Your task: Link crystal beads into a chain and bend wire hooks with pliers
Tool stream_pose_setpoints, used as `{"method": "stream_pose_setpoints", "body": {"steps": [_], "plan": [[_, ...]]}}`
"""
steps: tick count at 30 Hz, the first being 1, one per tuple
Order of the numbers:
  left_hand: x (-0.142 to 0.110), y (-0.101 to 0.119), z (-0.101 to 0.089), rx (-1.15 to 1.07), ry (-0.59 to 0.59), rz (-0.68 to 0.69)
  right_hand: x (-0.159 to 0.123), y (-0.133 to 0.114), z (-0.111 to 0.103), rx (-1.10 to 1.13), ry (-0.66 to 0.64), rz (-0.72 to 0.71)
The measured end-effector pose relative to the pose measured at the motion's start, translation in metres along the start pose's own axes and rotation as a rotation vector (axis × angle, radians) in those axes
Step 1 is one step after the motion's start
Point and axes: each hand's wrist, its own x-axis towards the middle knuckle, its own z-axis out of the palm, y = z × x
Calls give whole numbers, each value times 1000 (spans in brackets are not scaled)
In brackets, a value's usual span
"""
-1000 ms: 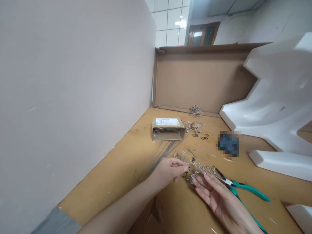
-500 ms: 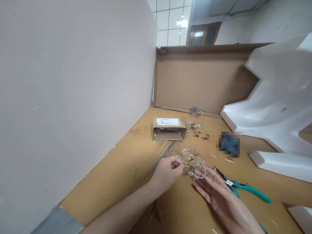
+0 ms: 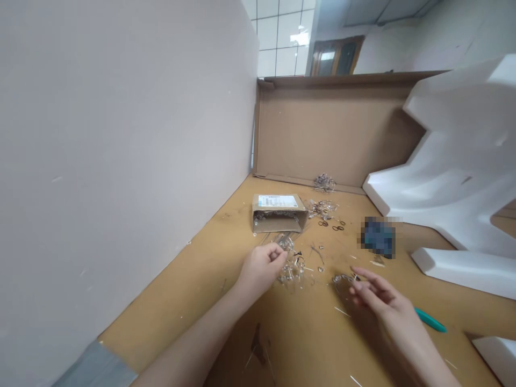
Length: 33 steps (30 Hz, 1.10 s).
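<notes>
My left hand (image 3: 262, 266) is closed in a pinch at the edge of a tangled bunch of clear and silvery wire pieces (image 3: 293, 271); the exact piece between its fingertips is hard to make out. To the right, my right hand (image 3: 382, 306) has its fingers apart, with nothing clearly held. Just left of its fingertips lies a small dark and clear ring-like piece (image 3: 342, 278). Beneath the right hand are the pliers, mostly hidden, with one green handle (image 3: 430, 320) showing. Loose wire bits and small clear beads (image 3: 321, 269) lie between the hands.
A small labelled cardboard box (image 3: 278, 203) lies with its open side towards me, clear pieces inside. Beside it are a pile of clear parts (image 3: 321, 208), several dark rings (image 3: 337, 228) and a farther pile (image 3: 324, 183). White foam (image 3: 455, 134) stands right; a pale panel (image 3: 133, 150) borders the left.
The wire bunch, held up between both hands before, is now lower and further left by my left hand. My right hand has moved away to the right, over the pliers.
</notes>
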Motion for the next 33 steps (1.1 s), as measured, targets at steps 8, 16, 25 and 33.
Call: {"method": "stream_pose_setpoints", "body": {"steps": [8,16,25,33], "plan": [[6,-6,-1,-28,-14,29,50,-25,-28,-1139,59,-250],[3,4,0,-158,-148,-28,137,-51,-18,-1447,-35,-279],[-2,4,6,-259,-324,-88,201,-39,1,-1527,-148,-245],[-5,-3,25,-453,-399,-184,213,-25,2,-1423,-111,-189]]}}
